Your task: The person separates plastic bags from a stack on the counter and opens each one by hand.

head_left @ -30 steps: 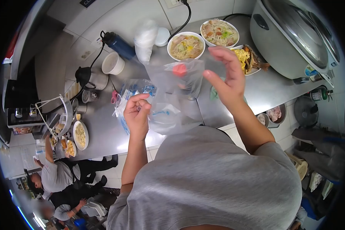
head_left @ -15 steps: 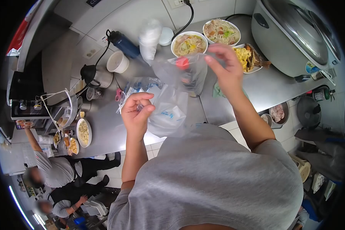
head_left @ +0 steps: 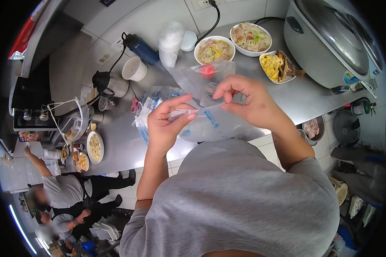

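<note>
A thin clear plastic bag (head_left: pixel 216 126) with blue print hangs between my two hands, in front of the counter edge. My left hand (head_left: pixel 167 126) pinches its upper left edge between thumb and fingers. My right hand (head_left: pixel 248 103) has thumb and index finger closed on the bag's rim at the other side. Just behind, a second cloudy plastic bag (head_left: pixel 182 79) stands on the counter around or in front of something with a red top (head_left: pixel 207 70); my right fingers partly cover it. More printed plastic bags (head_left: pixel 152 100) lie left of my left hand.
Two noodle bowls (head_left: pixel 214 50) (head_left: pixel 251 39) and a dish of egg and fried food (head_left: pixel 278 67) stand at the back right, beside a large lidded cooker (head_left: pixel 317 47). A white tub (head_left: pixel 134 69) and dark bottle (head_left: pixel 140 49) stand back left. Two people (head_left: pixel 66 188) are at lower left.
My right hand has come down and left from near the bowls to the printed bag's rim. My left hand has moved right and closed on the bag, which is now raised between both hands.
</note>
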Demonstrator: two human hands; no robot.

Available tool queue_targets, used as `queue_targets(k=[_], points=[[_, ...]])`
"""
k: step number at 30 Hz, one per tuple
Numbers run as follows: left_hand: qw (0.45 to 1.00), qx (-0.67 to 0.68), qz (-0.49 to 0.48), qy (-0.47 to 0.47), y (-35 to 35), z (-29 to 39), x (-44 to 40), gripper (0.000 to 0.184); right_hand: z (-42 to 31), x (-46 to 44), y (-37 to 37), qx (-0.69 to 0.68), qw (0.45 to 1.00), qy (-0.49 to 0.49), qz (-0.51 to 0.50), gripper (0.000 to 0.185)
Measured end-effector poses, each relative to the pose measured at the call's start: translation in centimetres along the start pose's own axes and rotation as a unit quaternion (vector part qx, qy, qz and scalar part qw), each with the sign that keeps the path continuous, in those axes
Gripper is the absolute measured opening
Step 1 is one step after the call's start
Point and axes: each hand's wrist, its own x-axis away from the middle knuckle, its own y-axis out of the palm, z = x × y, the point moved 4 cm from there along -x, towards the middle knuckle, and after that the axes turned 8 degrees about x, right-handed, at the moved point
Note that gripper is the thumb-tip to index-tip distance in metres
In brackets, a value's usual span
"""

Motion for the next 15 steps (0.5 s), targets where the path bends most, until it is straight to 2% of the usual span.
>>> queue_targets(k=[2, 5, 8, 10, 14, 15], points=[[0.998, -0.043, -0.052, 0.001, 0.1, -0.1, 0.0, 0.048, -0.6, 0.1, 0.0, 0.024, 0.999, -0.021, 0.008, 0.037], [0.992, -0.048, -0.117, -0.014, 1.2, 0.2, -0.3, 0.047, 0.9, -0.1, 1.0, -0.066, 0.99, 0.059, -0.109, 0.051], [0.994, -0.001, -0.108, -0.025, 1.6, 0.6, -0.5, 0.049, 2.0, 0.2, 2.3, -0.155, 0.954, 0.125, -0.224, 0.043], [0.994, 0.076, -0.073, -0.015, 2.2, 1.7, -0.8, 0.049, 2.0, 0.3, 1.7, -0.158, 0.952, 0.159, -0.206, 0.034], [0.997, 0.061, -0.04, -0.038, 0.8, 0.7, -0.7, 0.044, 2.5, 0.3, 0.8, -0.155, 0.971, 0.158, -0.091, 0.014], [0.997, 0.062, -0.024, -0.043, 0.5, 0.6, -0.6, 0.042, 2.2, 0.4, 0.8, -0.143, 0.972, 0.156, -0.097, 0.013]])
